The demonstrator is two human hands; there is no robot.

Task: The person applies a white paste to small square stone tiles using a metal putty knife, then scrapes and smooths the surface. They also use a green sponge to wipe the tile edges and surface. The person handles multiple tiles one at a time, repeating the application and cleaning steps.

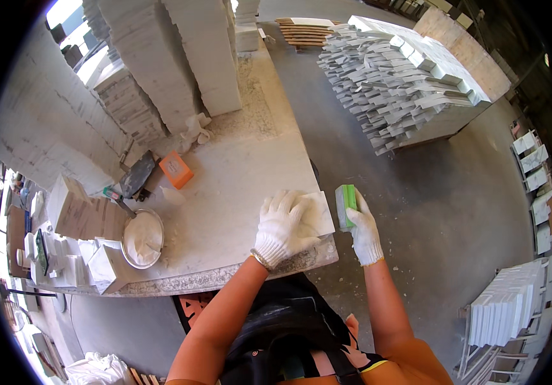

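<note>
My left hand [280, 224], in a white knit glove, lies flat with fingers spread on a white marble tile [318, 213]. The tile rests at the right edge of the stone-topped table, partly hidden under the palm. My right hand [364, 232], gloved alike, grips a green and grey sanding block [345, 204] just off the table's edge. A narrow gap separates the block from the tile.
On the worktable [237, 167] are an orange box [176, 169], a bowl of white paste [142, 239], a dark flat tool [137, 174] and tall tile stacks [154, 64]. A pallet of stacked strips [391, 90] stands beyond the aisle; racked slabs [507, 301] stand at lower right.
</note>
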